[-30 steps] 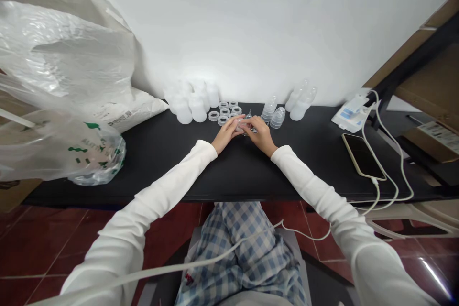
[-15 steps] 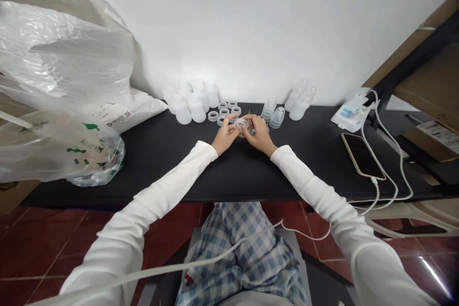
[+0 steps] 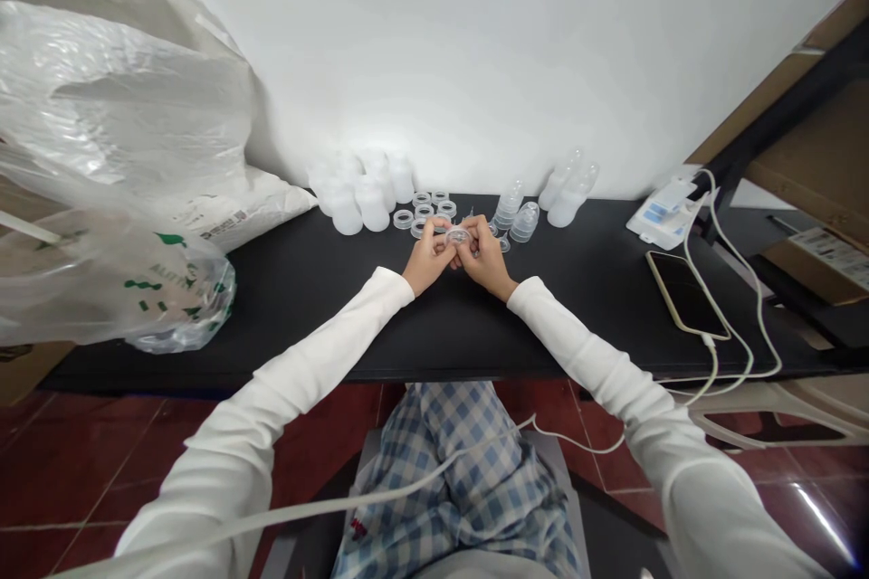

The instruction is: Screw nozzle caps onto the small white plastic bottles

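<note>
A clear ring (image 3: 458, 236) sat mid-frame, pinched between the left hand (image 3: 425, 261) and right hand (image 3: 490, 264). Fingers that had covered it a second earlier now left its face showing, so handwork on it seemed unfinished. Loose rings (image 3: 403, 219) lay just upper left.

Clear bag (image 3: 122, 289), left edge of tabletop (image 3: 291, 317): green letters (image 3: 168, 273), seemingly "ALIT", the rest lost in creases; a green leaf-like mark above.
White sack (image 3: 268, 199), far left corner: dark print, too small to read.
Carton (image 3: 801, 270), right edge: pale label (image 3: 838, 246), its lines illegible.
</note>
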`<state>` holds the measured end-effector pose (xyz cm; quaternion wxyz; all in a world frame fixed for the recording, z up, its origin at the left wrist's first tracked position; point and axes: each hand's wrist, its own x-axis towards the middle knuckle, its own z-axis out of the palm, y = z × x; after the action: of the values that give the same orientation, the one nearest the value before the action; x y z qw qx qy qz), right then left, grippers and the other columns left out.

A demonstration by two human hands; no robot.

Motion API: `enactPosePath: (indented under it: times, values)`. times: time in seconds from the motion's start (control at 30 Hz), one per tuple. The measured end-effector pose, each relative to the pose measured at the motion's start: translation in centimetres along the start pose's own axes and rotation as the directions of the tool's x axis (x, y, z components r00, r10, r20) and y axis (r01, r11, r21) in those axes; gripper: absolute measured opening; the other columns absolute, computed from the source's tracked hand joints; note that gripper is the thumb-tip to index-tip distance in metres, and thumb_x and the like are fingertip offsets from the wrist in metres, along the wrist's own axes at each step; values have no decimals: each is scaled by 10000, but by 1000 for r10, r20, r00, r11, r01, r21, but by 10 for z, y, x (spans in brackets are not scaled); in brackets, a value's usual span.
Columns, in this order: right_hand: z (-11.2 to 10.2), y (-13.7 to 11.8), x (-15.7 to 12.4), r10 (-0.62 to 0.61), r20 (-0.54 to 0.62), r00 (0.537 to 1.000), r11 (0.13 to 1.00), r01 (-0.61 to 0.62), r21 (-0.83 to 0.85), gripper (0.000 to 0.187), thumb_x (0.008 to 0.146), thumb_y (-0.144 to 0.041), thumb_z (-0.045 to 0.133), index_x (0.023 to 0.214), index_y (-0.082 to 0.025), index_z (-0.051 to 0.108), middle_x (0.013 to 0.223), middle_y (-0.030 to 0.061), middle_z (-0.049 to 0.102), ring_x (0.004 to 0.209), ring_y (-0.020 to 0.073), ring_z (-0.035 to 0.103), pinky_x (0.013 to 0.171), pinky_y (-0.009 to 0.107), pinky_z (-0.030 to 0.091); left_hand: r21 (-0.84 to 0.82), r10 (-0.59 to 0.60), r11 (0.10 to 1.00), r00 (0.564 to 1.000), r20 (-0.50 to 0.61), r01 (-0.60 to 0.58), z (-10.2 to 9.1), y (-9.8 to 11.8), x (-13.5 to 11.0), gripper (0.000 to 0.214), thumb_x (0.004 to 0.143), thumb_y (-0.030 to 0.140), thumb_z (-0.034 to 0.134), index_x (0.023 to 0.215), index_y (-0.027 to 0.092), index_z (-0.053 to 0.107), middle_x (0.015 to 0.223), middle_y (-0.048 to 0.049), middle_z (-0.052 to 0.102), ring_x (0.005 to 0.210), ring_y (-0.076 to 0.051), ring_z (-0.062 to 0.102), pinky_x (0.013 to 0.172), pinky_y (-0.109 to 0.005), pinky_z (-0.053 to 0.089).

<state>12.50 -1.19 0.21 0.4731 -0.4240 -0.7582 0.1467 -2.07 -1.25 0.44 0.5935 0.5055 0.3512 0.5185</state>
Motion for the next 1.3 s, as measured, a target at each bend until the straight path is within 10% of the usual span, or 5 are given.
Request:
enactPosePath:
  times: [0.23, 0.63, 0.93, 1.3]
  values:
    - [-4, -1, 2, -6, 50, 999, 994, 1, 107, 248, 967, -479, 508, 1040, -249, 452, 681, -36, 535, 578, 144, 496, 575, 304, 441, -36, -30, 999, 1000, -5, 30, 0, 6, -2, 411, 818, 285, 764, 1142, 226, 519, 670, 46, 650, 575, -123, 631, 653, -279, 522]
    - [-5, 0, 1, -51, -2, 999, 998, 51, -37, 250, 1013, -446, 427, 969, -238, 558, 861, 45, 655, 701, 189, 575, 781, 388, 508, 295, 241, 928, 971, -4, -229, -2, 9, -5, 287, 789, 392, 780, 822, 214, 558, 677, 32, 592, 628, -107, 541, 617, -233, 450]
    - [-4, -4, 2, -10, 34, 999, 985, 4, 173, 330, 1001, -537, 439, 1005, -224, 541, 755, -1, 586, 626, 146, 494, 602, 306, 416, 469, 393, 801, 918, 59, -373, -8, 3, 2, 229, 879, 378, 667, 844, 205, 520, 663, 50, 533, 587, -90, 465, 587, -227, 402]
    - [-10, 1, 3, -60, 118, 991, 986, 41, 160, 350, 1015, -516, 430, 1170, -216, 522, 963, 54, 645, 755, 165, 573, 694, 317, 488, 355, 349, 863, 932, 96, -359, -16, -6, 9, 301, 890, 460, 649, 967, 200, 518, 775, 15, 606, 641, -97, 580, 617, -233, 520]
